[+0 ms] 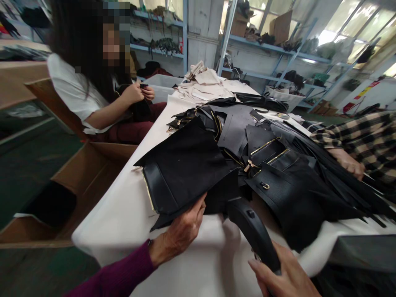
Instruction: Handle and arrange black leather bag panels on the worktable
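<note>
My left hand (182, 231) grips the near edge of a black zippered bag panel (188, 156), with some fingers hidden beneath it. The panel is tilted up, and a gold zip (147, 187) runs along its left edge beside a shiny leather-like strip. My right hand (284, 272) is wrapped round the grip of a black curved handheld tool (252, 225). The tool's head is near the panel's lower right; its exact kind cannot be made out. To the right lies a black leather-like bag piece (278, 185) with a gold D-ring (264, 186) and zips.
Black and grey pieces (235, 128) are heaped on the white-covered table (114, 214). Beige scraps (204, 84) lie at its far end. A seated person (93, 95) works at left, above a cardboard box (93, 173). Another person's checked sleeve (361, 136) reaches in from the right.
</note>
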### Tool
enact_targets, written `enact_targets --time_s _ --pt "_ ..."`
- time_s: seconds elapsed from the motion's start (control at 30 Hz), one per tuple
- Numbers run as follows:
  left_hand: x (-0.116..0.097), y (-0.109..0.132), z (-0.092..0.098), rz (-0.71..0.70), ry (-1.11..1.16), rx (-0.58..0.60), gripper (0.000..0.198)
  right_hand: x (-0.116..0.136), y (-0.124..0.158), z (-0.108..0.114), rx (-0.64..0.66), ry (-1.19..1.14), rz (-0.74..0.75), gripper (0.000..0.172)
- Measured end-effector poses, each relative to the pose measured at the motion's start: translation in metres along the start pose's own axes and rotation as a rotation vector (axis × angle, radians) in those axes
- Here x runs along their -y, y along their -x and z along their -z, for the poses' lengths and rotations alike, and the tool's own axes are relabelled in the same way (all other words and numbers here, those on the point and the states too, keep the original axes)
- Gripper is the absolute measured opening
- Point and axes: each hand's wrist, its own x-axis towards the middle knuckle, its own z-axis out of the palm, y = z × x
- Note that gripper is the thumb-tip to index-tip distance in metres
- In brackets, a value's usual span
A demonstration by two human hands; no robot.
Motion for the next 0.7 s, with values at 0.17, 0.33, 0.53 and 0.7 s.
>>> enact_targets --time_s 0.17,0.33,0.53,0.7 --pt "0.0 -0.012 -0.002 -0.042 -0.227 0.021 0.045 0.011 -0.022 -0.008 0.031 -0.095 -0.017 0.024" --pt "-0.004 -0.01 0.001 0.184 0.059 0.003 0.053 0.006 0.0 0.007 0.003 -0.138 -0.014 0.018" --pt "-0.004 0.003 0.007 0.392 0.69 -0.076 0.061 0.004 0.035 0.023 -0.131 -0.235 -0.018 0.01" --pt "-0.031 0.016 0.011 0.668 1.006 -0.434 0.028 -0.01 0.048 0.014 -0.199 -0.112 -0.087 0.026"
